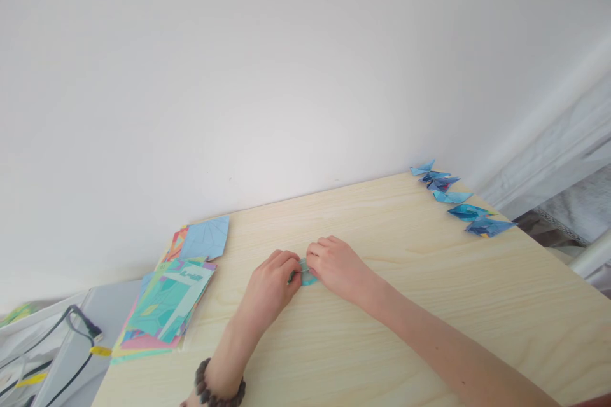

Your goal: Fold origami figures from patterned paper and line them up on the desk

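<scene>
A small piece of teal folded paper (307,276) lies on the light wooden table (429,305), mostly covered by my fingers. My left hand (272,286) presses on its left side with curled fingers. On its right side, my right hand (337,264) pinches it with bent fingers. Both hands meet over the paper near the middle of the table. A dark bead bracelet (217,388) circles my left wrist.
A stack of coloured patterned paper sheets (167,299) lies at the table's left edge. Several folded blue paper figures (458,200) line the far right edge. A grey surface with black cables (71,343) sits lower left. A white wall stands behind.
</scene>
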